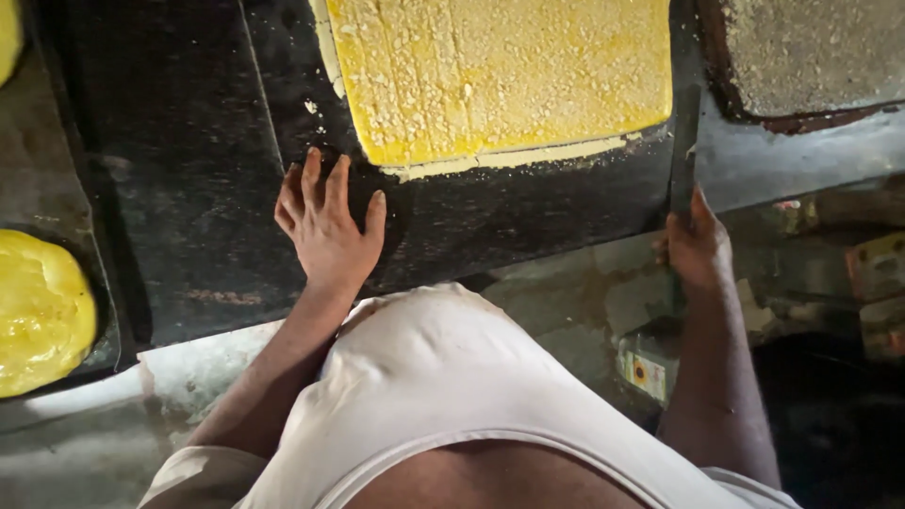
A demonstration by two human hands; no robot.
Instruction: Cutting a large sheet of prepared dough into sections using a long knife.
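the left hand (327,226) lay flat, fingers spread, on the black slab (189,188); the right hand (698,250) gripped a long knife (684,151) — only one thin strip (514,157) stood cut off the yellow slab (500,71), the rest uncut.

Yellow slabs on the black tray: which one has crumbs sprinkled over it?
The big flat square slab at the top centre, just beyond the left hand. The rounded yellow lump at the left edge looks smooth and glossy.
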